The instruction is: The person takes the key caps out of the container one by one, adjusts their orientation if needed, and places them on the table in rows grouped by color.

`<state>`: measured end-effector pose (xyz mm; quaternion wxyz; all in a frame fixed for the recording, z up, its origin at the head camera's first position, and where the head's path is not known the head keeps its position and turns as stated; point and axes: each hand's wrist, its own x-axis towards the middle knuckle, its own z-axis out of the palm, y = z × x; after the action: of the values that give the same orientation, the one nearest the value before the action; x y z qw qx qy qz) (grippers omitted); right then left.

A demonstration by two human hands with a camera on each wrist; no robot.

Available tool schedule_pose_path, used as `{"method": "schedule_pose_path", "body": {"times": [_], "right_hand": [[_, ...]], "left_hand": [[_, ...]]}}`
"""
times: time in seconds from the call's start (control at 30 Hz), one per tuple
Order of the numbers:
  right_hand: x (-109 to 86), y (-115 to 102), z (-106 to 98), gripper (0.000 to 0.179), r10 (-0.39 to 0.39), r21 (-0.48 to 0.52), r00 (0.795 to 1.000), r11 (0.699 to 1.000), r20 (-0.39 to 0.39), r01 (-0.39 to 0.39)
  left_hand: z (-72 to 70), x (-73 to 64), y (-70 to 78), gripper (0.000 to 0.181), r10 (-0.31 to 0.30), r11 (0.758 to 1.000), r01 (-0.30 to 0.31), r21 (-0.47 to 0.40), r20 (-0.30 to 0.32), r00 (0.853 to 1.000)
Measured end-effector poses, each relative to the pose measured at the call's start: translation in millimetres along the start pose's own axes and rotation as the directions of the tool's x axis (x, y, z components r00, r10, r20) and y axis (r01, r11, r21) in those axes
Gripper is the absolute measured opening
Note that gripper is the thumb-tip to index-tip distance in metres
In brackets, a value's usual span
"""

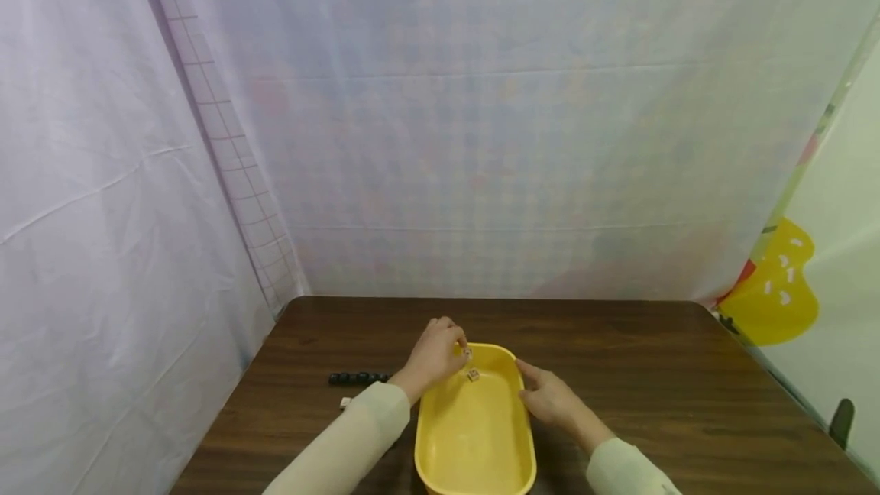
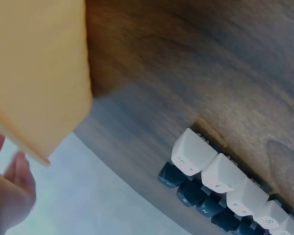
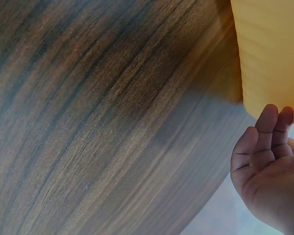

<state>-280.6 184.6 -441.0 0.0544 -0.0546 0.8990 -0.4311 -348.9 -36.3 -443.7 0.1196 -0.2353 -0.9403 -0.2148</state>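
Note:
A deep yellow plastic tray (image 1: 474, 434) stands lengthwise in front of me. My left hand (image 1: 435, 351) reaches over its far left corner and pinches a small pale keycap (image 1: 468, 353) at the fingertips. Another small keycap (image 1: 473, 375) lies on the tray floor just below it. In the left wrist view the fingers (image 2: 20, 171) show beside the tray rim, and the held keycap is hidden. My right hand (image 1: 553, 399) grips the tray's right rim near the far end. The right wrist view shows its fingers (image 3: 267, 122) bent against the outer wall.
Left of the tray a row of black keycaps (image 1: 357, 378) lies on the brown wooden table (image 1: 639, 380). White keycaps (image 2: 247, 196) stand in a row alongside black ones, partly behind the left sleeve (image 1: 357, 434). A pale curtain (image 1: 481, 136) hangs behind the far edge.

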Motion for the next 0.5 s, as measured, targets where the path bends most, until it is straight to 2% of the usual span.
{"method": "schedule_pose_path", "body": {"times": [0.1,0.2,0.5], "right_hand": [[0.1,2.7,-2.5,0.06,0.0,0.005,1.0,1.0,0.007,0.0],[1.1,3.5,-2.4,0.059,0.006,-0.002,1.0,1.0,0.01,-0.006],[-0.1,1.4,-3.2,0.06,0.0,-0.005,1.0,1.0,0.011,0.0]], "left_hand": [[-2.7,-0.5,4.3,0.011,0.001,0.993,0.002,-0.118,0.024,1.0],[-3.4,-0.7,4.5,0.012,-0.004,0.983,0.014,-0.182,0.058,0.998],[-1.8,-2.5,-2.0,0.016,0.022,0.978,-0.006,-0.209,0.076,0.997]]}}
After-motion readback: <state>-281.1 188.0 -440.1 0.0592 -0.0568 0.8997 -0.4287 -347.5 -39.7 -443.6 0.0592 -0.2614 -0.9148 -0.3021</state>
